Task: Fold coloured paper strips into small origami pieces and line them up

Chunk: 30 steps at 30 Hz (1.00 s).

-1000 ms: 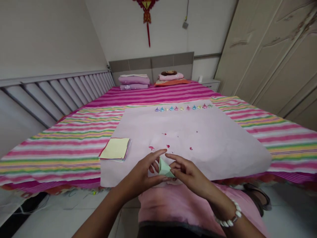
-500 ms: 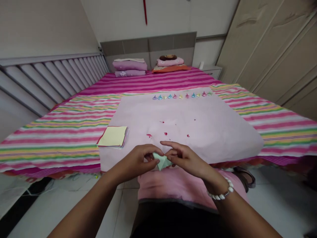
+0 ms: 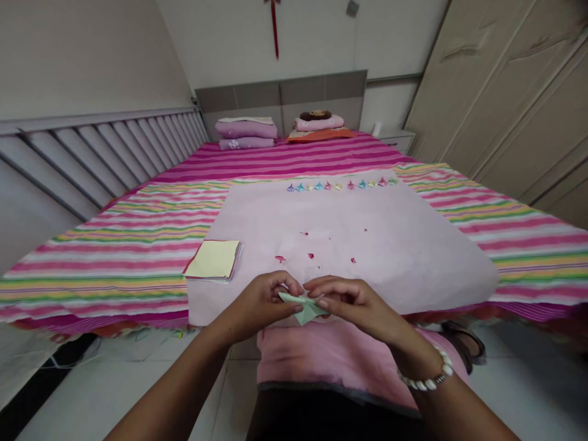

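Note:
A small piece of folded light-green paper is pinched between both my hands, just over the front edge of the bed. My left hand grips its left side, thumb in front and fingers behind. On the opposite side, my right hand holds the paper between thumb and fingers, its index finger bent over the top edge. Part of the paper is hidden by the fingers. A stack of square paper sheets, yellow on top, lies left of my hands. Far back stands a row of small folded paper pieces in several colours.
A pale sheet with red printed marks covers the bed's middle. Striped bedding surrounds it. Folded purple bedding and a pink pile lie by the headboard. Pink cloth covers my lap.
My right index finger, stretched out before, has bent down onto the paper. The green paper has tilted and looks narrower. The camera view has shifted slightly, so the bed appears lower.

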Tool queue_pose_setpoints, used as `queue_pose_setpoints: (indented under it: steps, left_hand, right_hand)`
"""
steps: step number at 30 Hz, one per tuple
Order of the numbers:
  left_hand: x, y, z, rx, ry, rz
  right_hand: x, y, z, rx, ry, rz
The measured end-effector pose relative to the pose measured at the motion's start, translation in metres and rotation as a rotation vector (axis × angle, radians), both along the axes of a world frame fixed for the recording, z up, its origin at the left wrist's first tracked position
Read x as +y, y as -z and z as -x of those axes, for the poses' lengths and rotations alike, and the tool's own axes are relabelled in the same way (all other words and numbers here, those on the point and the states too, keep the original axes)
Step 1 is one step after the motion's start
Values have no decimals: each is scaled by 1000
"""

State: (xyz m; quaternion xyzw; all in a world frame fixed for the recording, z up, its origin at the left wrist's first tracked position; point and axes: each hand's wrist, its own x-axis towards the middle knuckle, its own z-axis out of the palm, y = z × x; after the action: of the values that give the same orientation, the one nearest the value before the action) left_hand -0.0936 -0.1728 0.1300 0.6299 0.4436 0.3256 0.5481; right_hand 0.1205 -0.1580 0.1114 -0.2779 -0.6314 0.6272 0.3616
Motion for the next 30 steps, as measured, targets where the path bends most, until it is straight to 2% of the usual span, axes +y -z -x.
queue_pose_setpoints:
  steps: [9,16,20,25,30]
  left_hand:
    - [-1,-4,-1,-110,33,101]
    - [-2,-3,-2,-10,111,111]
    - [-5,0,-4,30,47,90]
    - [-13,-6,-8,120,-157,-112]
    - [-16,-10,-7,226,-106,-337]
  right_hand:
    - [1,-4,-4,-83,62,-200]
    - [1,-6,0,-92,96,-189]
    - [1,-1,1,-33,134,-158]
    - [-1,5,1,63,183,-105]
    - [-7,3,2,41,187,-79]
